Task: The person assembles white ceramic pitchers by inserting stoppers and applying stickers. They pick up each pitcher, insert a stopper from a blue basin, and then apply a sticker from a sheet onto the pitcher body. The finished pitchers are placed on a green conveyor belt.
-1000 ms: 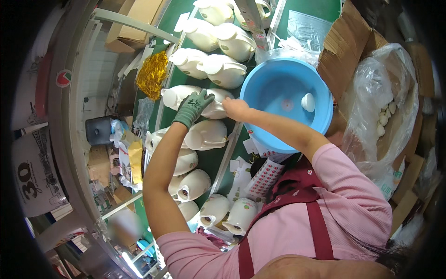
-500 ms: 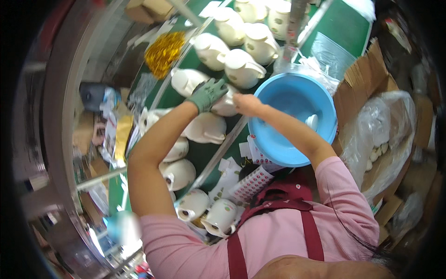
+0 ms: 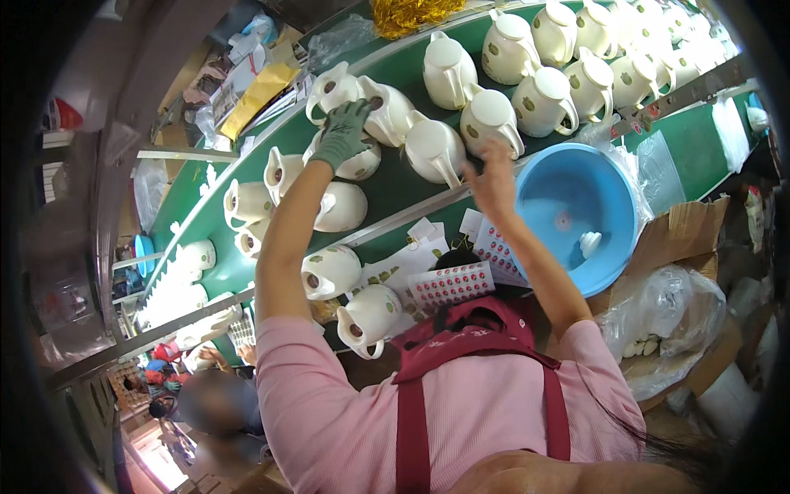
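My left hand (image 3: 343,136), in a green glove, has its fingers closed at the rim of a cream-white jug (image 3: 390,117) with an uncovered mouth. Another uncovered jug (image 3: 332,87) stands just beyond that hand. Close to the green belt's near rail, my bare right hand (image 3: 494,183) is raised with its fingers apart, holding nothing I can see. Right above its fingertips is a lidded jug (image 3: 489,117); a second lidded jug (image 3: 433,151) stands between my hands. By my right forearm is a blue basin (image 3: 629,198) with white lids (image 3: 589,244) in it.
Several lidded jugs (image 3: 545,100) crowd the green belt (image 3: 395,196) to the right; uncovered ones stand to the left. Sticker sheets (image 3: 451,284) and two jugs (image 3: 369,317) lie before me. An open carton (image 3: 683,235) with plastic sits at right. Other people (image 3: 218,403) are at lower left.
My left hand has shifted from the jug between my hands to a neighbouring one on the left. My right hand has drawn back from that jug, which now carries a lid. The view has turned.
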The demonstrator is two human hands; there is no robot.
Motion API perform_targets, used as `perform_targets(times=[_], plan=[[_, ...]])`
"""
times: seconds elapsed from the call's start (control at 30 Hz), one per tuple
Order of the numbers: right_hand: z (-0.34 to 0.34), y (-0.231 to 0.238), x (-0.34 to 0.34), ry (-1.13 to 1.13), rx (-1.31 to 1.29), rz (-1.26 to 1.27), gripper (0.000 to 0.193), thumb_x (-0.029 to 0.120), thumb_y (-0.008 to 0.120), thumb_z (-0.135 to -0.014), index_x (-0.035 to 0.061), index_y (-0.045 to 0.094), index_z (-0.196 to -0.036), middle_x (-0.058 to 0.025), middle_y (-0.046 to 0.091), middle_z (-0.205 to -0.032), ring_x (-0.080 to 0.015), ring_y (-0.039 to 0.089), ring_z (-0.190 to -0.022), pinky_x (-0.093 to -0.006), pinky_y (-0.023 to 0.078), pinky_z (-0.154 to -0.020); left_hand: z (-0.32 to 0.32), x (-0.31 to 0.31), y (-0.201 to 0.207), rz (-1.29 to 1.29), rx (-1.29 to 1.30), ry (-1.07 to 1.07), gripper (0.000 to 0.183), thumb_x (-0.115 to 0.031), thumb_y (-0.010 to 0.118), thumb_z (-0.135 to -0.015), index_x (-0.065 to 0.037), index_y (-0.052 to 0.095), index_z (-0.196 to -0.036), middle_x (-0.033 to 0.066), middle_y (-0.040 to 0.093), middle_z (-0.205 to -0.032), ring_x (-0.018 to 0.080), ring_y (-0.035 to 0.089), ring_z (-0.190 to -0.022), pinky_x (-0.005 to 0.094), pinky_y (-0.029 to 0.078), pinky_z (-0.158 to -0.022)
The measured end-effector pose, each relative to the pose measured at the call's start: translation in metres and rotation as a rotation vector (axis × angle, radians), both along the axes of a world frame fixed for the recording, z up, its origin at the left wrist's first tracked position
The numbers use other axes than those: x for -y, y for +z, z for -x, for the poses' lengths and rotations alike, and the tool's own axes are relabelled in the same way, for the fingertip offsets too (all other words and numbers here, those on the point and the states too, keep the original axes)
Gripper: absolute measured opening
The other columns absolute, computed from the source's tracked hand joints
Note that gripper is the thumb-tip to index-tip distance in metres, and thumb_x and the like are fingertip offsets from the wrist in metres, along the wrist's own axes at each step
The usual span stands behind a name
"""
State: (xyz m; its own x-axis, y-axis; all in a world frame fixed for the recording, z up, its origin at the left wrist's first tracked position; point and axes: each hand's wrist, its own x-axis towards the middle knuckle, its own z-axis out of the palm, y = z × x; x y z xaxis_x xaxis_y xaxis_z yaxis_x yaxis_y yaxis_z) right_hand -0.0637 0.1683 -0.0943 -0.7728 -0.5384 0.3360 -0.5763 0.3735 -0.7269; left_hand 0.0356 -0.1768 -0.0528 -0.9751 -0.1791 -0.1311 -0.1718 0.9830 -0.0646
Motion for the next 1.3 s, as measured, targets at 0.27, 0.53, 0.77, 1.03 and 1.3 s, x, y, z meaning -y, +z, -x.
perform_targets(times=[0.27,0.53,0.77,1.03,1.3], plan=[[0.006,-0.061,0.004,0.198,0.719,-0.175,0.032,0.032,0.067,-0.095,0.0021,0.059,-0.105,-0.0024,0.064,-0.086,-0.0132,0.063,-0.079,-0.0271,0.052,-0.070,0.057,-0.006,-0.020,0.092,0.030,0.121,0.072,-0.038,0.076,-0.074,-0.018,0.053,-0.139,0.0123,0.060,-0.130,0.0347,0.052,-0.124,0.0549,0.035,-0.107],[0.016,0.043,-0.051,0.047,1.270,0.034,0.043,0.042,0.060,-0.099,-0.0001,0.061,-0.102,-0.0091,0.067,-0.088,-0.0217,0.072,-0.083,-0.0354,0.060,-0.062,0.000,0.042,-0.015,-1.084,-0.149,0.272,0.047,-0.018,0.068,-0.091,-0.006,0.058,-0.135,0.0060,0.067,-0.119,0.0158,0.059,-0.105,0.0314,0.048,-0.094],[0.025,0.051,-0.040,0.017,1.018,-0.124,0.034,0.035,0.066,-0.096,0.0010,0.064,-0.089,-0.0067,0.065,-0.071,-0.0174,0.070,-0.073,-0.0309,0.054,-0.057,-0.051,-0.015,0.001,-0.602,-0.323,-0.162,0.062,-0.018,0.070,-0.076,-0.014,0.059,-0.137,0.0125,0.065,-0.120,0.0342,0.056,-0.115,0.0435,0.040,-0.105],[0.007,0.000,0.049,0.094,0.754,-0.022,0.035,0.033,0.072,-0.090,0.0003,0.060,-0.090,-0.0084,0.065,-0.073,-0.0146,0.063,-0.061,-0.0326,0.050,-0.057,-0.126,-0.102,0.000,-0.145,-0.221,-0.224,0.058,-0.022,0.072,-0.069,-0.016,0.061,-0.125,0.0034,0.062,-0.113,0.0266,0.055,-0.113,0.0548,0.031,-0.108],[-0.007,-0.052,0.083,-0.102,0.100,-0.064,0.034,0.024,0.072,-0.089,0.0035,0.055,-0.110,-0.0211,0.060,-0.114,-0.0343,0.057,-0.106,-0.0424,0.046,-0.092,-0.161,-0.109,-0.048,0.028,-0.220,-0.015,0.072,-0.032,0.074,-0.071,-0.016,0.053,-0.138,0.0017,0.056,-0.123,0.0213,0.050,-0.121,0.0545,0.030,-0.108]])
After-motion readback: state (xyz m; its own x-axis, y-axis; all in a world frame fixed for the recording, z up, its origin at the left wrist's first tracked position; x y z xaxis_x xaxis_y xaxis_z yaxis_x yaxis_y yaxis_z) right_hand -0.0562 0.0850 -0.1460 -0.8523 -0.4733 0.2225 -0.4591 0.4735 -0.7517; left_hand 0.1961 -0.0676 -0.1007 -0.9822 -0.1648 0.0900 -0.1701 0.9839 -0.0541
